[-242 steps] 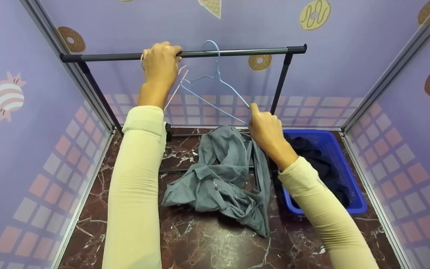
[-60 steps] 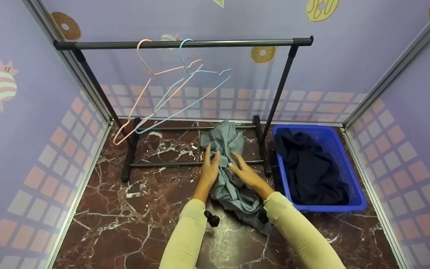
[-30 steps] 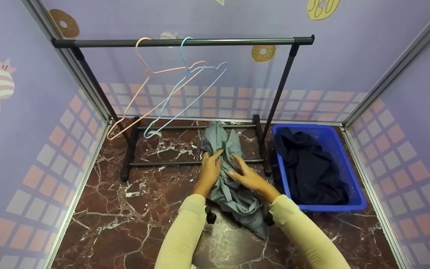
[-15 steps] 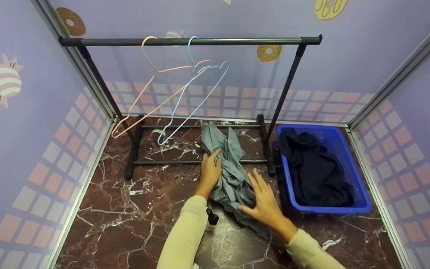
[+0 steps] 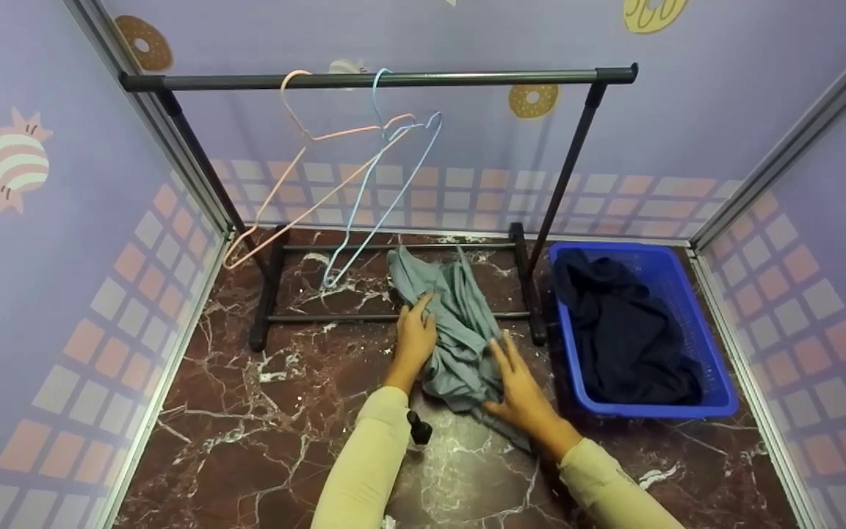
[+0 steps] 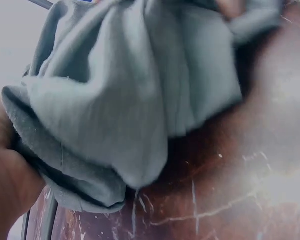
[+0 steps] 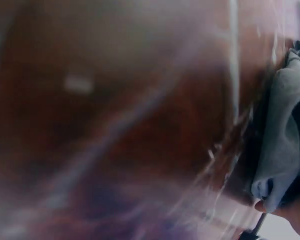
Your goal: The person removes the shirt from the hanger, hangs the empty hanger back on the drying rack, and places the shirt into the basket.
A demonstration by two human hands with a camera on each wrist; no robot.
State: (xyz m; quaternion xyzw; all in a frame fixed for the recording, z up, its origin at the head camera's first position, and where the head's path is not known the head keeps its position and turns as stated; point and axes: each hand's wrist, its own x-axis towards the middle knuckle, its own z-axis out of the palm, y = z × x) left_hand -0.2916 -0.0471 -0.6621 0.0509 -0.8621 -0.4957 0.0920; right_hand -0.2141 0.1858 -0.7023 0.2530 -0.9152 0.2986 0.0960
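Note:
A crumpled grey-green shirt (image 5: pixel 452 316) lies on the floor, partly over the lower bars of a rack. My left hand (image 5: pixel 414 342) pinches the shirt on its left side, and the left wrist view shows the cloth (image 6: pixel 115 95) hanging in loose folds beside the palm. On the other side, my right hand (image 5: pixel 522 389) holds the shirt's right edge with fingers and thumb apart along it. In the right wrist view a fingertip meets a corner of the cloth (image 7: pixel 282 135); that view is blurred.
A black clothes rack (image 5: pixel 467 78) stands against the back wall. A pink hanger (image 5: pixel 276 192) and a blue hanger (image 5: pixel 393 195) hang from its bar. To the right sits a blue basket (image 5: pixel 720 397) with dark clothing (image 5: pixel 628 330) inside. Walls enclose both sides.
Both hands have gone from the hangers on the bar down to the shirt. Lately my right hand moved back toward me and right, and the shirt is spread wider. The blue hanger has swung.

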